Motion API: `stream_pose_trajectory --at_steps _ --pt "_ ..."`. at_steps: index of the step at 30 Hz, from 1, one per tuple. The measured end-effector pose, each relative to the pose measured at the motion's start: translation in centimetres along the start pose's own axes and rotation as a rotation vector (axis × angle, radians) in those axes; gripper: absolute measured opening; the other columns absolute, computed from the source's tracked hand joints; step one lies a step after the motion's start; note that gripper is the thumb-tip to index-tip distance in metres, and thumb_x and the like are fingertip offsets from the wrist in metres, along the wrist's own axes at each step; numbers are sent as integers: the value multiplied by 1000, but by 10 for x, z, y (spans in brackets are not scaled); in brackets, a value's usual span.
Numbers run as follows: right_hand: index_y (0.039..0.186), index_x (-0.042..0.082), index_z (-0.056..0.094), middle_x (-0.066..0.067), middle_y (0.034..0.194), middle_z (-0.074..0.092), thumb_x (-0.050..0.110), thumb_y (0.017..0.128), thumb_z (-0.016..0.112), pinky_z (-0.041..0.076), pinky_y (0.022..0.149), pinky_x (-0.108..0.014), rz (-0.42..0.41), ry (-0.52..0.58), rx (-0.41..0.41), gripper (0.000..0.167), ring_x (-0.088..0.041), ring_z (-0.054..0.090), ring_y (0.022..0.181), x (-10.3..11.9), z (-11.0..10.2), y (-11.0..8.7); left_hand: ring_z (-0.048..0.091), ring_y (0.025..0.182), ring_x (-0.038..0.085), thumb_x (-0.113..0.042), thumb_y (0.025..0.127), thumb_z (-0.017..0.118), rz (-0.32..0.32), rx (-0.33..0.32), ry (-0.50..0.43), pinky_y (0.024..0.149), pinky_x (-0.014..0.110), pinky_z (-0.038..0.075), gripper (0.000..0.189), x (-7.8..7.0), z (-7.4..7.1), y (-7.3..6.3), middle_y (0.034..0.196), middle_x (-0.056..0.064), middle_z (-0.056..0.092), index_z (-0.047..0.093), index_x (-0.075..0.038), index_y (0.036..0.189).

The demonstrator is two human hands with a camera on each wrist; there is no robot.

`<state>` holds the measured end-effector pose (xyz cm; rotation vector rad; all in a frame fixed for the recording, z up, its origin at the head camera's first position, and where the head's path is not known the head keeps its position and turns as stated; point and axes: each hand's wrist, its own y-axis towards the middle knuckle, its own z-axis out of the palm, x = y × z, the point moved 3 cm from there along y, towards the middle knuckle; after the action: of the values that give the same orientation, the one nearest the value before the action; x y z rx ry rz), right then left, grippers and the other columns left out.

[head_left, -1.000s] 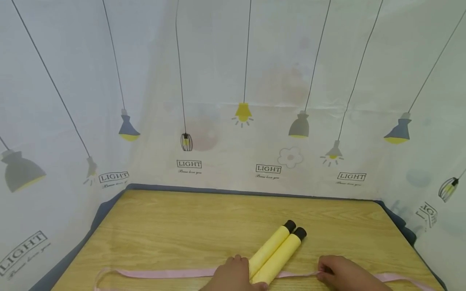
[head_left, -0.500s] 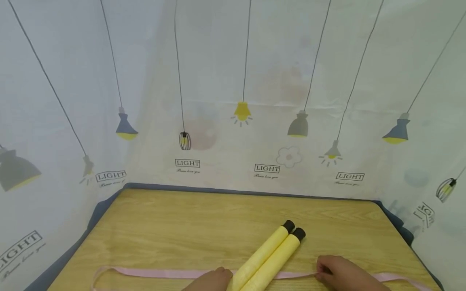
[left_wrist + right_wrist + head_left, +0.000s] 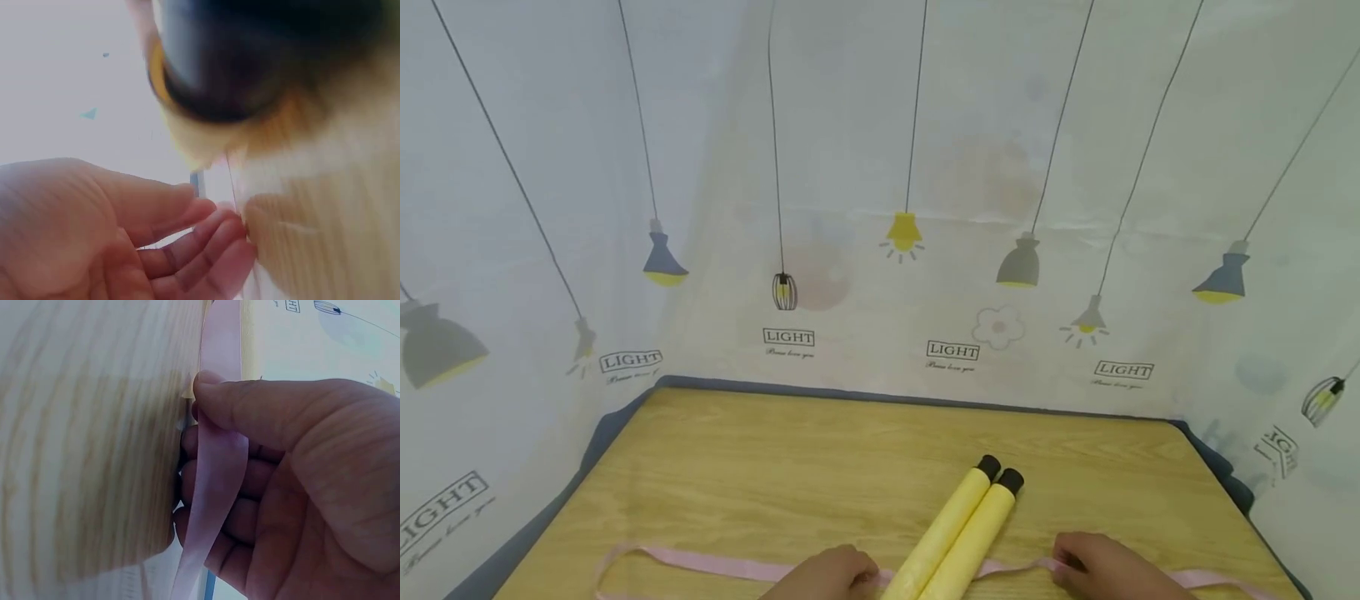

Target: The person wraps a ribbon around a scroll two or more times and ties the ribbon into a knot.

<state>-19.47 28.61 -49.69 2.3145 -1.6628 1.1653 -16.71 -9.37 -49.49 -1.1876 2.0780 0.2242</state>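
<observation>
Two black-capped yellow tubes (image 3: 972, 542) lie across the pink ribbon (image 3: 718, 563), near side. Right hand (image 3: 1108, 568): thumb and fingers pinch the ribbon. Left hand (image 3: 823, 575): beside tubes, grip indeterminable. Recommended: hold the ribbon flat; avoid rolling the tubes.

Left hand (image 3: 131, 234) curves its fingers at seven o'clock.
Blurred, dark-ended yellow roll (image 3: 228, 72) looms at twelve; wooden tabletop (image 3: 331, 200) spans three.
</observation>
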Motion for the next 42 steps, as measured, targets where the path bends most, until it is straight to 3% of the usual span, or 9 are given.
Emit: stream_pose_trajectory --at_steps 2,6,9,16,22,27,30,36,42 --pt "90 17 60 2 78 57 27 103 65 38 58 -28 -16 6 3 17 -9 49 65 -1 0 0 47 69 4 -18 100 67 -28 -20 1 67 25 47 16 6 -4 0 77 -6 57 73 -3 98" --pt "90 17 61 3 77 57 28 103 65 39 58 -27 -40 14 7 17 -7 49 65 -5 1 -1 57 75 7 -12 95 72 -99 -51 4 70 31 53 12 16 -11 -2 87 -4 65 72 -6 106" --pt "90 18 61 3 77 57 29 103 65 39 57 -27 -48 24 8 18 -7 49 64 -6 0 -2 57 72 8 -10 94 74 -115 -72 -7 68 30 53 7 21 -14 -2 83 -5 64 68 -10 98" --pt "90 18 60 2 75 54 29 104 64 36 57 -27 -21 7 -20 18 -8 46 62 -5 -3 -3 49 71 6 -9 95 71 -78 -149 64 66 28 48 12 25 -18 3 80 -8 58 65 -14 86" --pt "90 17 59 2 74 52 27 103 65 35 56 -26 -5 24 -24 17 -8 44 62 -1 -4 -6 55 74 13 -13 98 67 -99 -210 170 67 31 51 17 25 -20 8 86 -4 58 59 -18 85" --pt "92 18 61 5 78 57 27 102 67 38 59 -26 -56 25 -24 15 -4 48 66 1 -3 -8 45 66 9 -15 101 64 -84 -296 148 59 26 42 15 22 -25 10 84 -5 48 53 -18 91" --pt "92 19 62 7 80 59 27 102 66 40 60 -25 -85 34 -12 13 -3 50 68 2 0 -8 45 64 8 -14 103 61 -91 -336 111 59 26 41 12 25 -29 11 80 -7 52 51 -16 95" --pt "90 21 65 9 78 60 30 102 66 40 60 -26 -107 99 64 15 -4 52 67 13 10 -6 50 68 10 -18 101 64 -114 -263 38 62 30 45 11 29 -34 9 81 -6 59 58 -12 107" --pt "95 25 65 10 78 60 38 100 68 41 59 -26 -135 82 36 14 -2 50 66 31 22 1 61 88 10 -20 92 74 -29 -143 13 76 34 56 45 21 -32 4 119 5 62 63 -10 134"
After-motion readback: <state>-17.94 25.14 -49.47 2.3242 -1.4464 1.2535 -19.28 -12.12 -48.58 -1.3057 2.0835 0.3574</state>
